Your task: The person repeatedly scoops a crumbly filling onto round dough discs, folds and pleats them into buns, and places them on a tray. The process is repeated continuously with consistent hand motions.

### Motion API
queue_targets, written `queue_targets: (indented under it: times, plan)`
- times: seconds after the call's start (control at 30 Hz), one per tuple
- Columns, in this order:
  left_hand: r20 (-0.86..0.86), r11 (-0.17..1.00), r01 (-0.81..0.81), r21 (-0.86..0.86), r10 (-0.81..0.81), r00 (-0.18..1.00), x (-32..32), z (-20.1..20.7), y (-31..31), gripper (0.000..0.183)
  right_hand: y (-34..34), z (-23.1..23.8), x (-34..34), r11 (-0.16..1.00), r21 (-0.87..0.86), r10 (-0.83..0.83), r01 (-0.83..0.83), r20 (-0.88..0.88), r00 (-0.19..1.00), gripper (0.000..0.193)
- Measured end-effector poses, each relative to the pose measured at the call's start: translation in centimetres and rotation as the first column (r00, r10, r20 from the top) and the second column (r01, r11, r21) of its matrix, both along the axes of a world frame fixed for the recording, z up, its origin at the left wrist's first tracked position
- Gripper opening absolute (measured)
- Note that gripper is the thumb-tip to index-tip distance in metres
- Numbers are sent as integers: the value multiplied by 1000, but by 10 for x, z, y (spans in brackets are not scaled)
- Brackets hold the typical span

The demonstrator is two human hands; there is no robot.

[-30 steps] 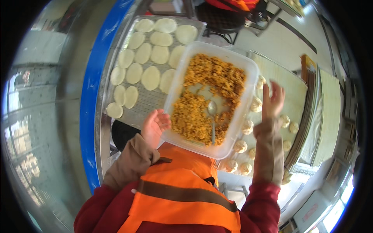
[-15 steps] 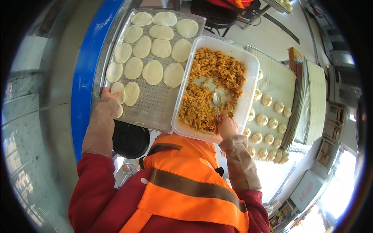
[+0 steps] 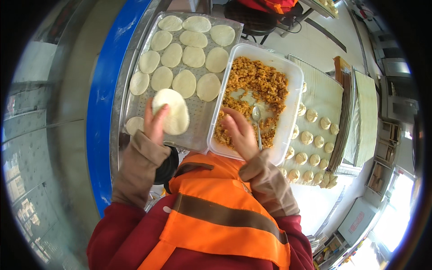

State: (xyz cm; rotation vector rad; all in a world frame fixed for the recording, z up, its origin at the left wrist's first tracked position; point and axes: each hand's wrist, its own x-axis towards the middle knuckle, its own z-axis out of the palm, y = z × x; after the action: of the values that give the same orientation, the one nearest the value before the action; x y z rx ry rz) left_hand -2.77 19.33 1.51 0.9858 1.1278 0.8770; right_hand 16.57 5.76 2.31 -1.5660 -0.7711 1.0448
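Note:
A pale flat dough round (image 3: 173, 114) is held at its left edge by my left hand (image 3: 155, 123), thumb on top, raised over the near part of the perforated metal tray (image 3: 198, 135). Whether a second round lies beneath it, I cannot tell. My right hand (image 3: 242, 135) is above the near left part of a white plastic tub (image 3: 294, 85), fingers apart and pointing toward the dough. Crumbly orange-brown filling (image 3: 256, 76) covers much of the tub floor. A metal spoon (image 3: 256, 114) rests in the tub, its handle running down beside my right hand.
More dough rounds (image 3: 184, 83) lie in rows on the tray, with a single round (image 3: 134, 125) near its left edge. Right of the tub, pleated filled buns (image 3: 307, 137) sit on a lined tray. A blue edge (image 3: 108, 90) runs along the left; a black stool (image 3: 249, 18) stands beyond.
My left hand has lifted dough off the tray's near left and brought it rightward. Two rounds are gone from there. My right hand has let go of the spoon and moved left.

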Motion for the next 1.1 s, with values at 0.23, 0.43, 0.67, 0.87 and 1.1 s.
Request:
queue_targets:
  times: [0.23,0.43,0.67,0.87,1.1]
  plan:
    - [-133,925,305,227,-281,950,56,9,-45,25,15,22,-19,982,-70,-189,176,-368,910,28]
    - [-325,656,482,581,-356,876,44,16,-51,20,-34,-12,23,963,24,-267,270,-87,960,21]
    - [286,946,254,-202,-191,939,59,14,-51,27,-67,-90,81,499,-861,547,98,400,735,29]
    - [619,731,444,-519,-36,784,51,14,-30,50,-53,-66,102,677,-651,274,344,657,703,24]
    - [690,688,487,-538,28,723,48,8,-32,55,4,-87,119,696,-643,401,320,717,570,21]
